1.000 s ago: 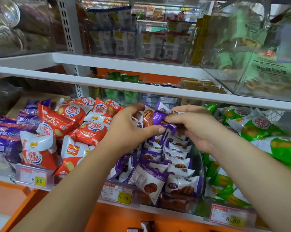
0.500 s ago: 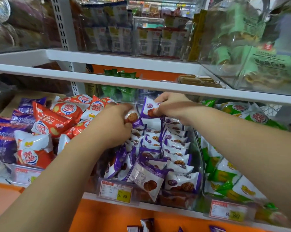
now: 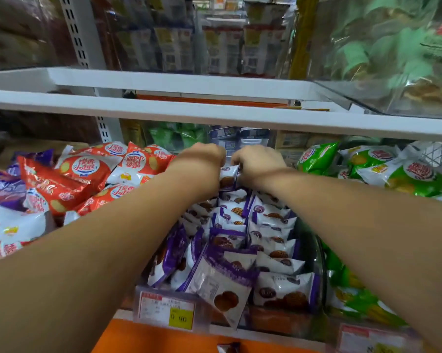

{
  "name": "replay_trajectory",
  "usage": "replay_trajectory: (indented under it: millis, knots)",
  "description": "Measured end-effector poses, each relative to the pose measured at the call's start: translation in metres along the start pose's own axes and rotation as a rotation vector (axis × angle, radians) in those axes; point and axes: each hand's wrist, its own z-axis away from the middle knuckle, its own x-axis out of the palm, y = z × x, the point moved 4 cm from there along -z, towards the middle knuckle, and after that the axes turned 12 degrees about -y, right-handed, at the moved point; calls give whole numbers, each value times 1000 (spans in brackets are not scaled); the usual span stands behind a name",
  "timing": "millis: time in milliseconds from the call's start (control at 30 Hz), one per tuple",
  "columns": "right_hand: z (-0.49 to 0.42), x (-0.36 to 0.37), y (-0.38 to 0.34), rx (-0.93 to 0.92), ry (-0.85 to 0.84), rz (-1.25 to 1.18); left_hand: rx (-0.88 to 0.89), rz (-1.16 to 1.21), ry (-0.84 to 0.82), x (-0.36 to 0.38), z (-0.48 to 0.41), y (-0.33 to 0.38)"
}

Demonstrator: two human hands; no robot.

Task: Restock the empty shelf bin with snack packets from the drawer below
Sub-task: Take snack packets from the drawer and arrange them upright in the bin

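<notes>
Left hand (image 3: pixel 202 163): fingers curled, holding the left edge of a purple snack packet (image 3: pixel 228 174).
Right hand (image 3: pixel 259 164): pinching the same packet's right edge.
Packet: upright at the rear of the clear bin (image 3: pixel 315 253).
Change: both hands reach deeper than 0.5 s ago.

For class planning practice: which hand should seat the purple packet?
Probably the right hand: its fingers curl over the purple packet, above the tidy row; the left hand hides its fingers.

Just toward 12 o'clock, the backs of the left hand (image 3: pixel 202 161) and right hand (image 3: pixel 258 161) hide their fingers and half the packet (image 3: pixel 228 175). At 5 o'clock, the edge cuts a tag (image 3: pixel 372 340), its print blurred.
</notes>
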Motion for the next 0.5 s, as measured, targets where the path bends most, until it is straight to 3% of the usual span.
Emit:
replay_trajectory:
  millis: [100,167,400,500]
  knots:
    - [0,7,-2,-43,74,223,18,45,-54,11,-20,-5]
    - [-1,9,1,-21,71,195,33,63,-76,17,-28,-9]
    - [-3,-3,-1,-23,-107,230,107,136,-123,33,-44,-5]
    - [2,-13,5,-47,-223,86,129,135,-137,38,-49,1]
